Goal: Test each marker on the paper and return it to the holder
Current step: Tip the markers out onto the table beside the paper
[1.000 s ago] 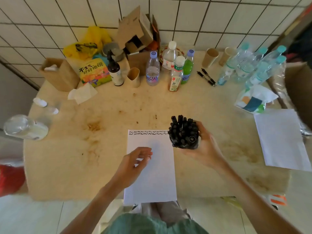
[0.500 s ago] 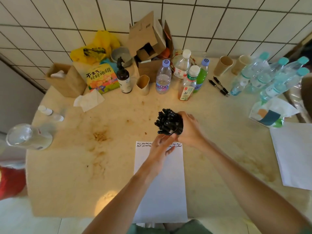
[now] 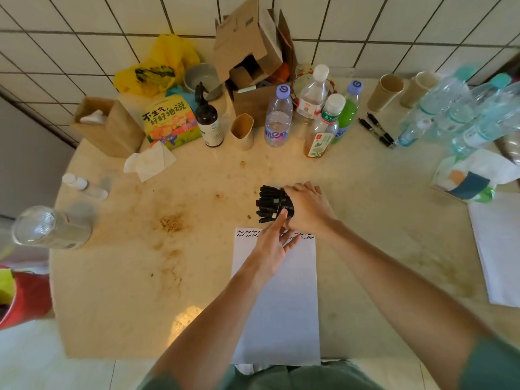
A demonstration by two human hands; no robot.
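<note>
A black holder (image 3: 285,205) packed with markers (image 3: 267,204) lies tipped toward frame left at centre, just above the paper (image 3: 277,299) (two wavy ink rows along its top). The right hand (image 3: 308,206) grips it; the left hand (image 3: 271,244) touches it with one extended fingertip on the stained counter (image 3: 140,263).

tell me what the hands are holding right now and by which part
The right hand grips the black marker holder round its body, tilted so the markers point left. The left hand holds nothing; its index finger touches the holder.
</note>
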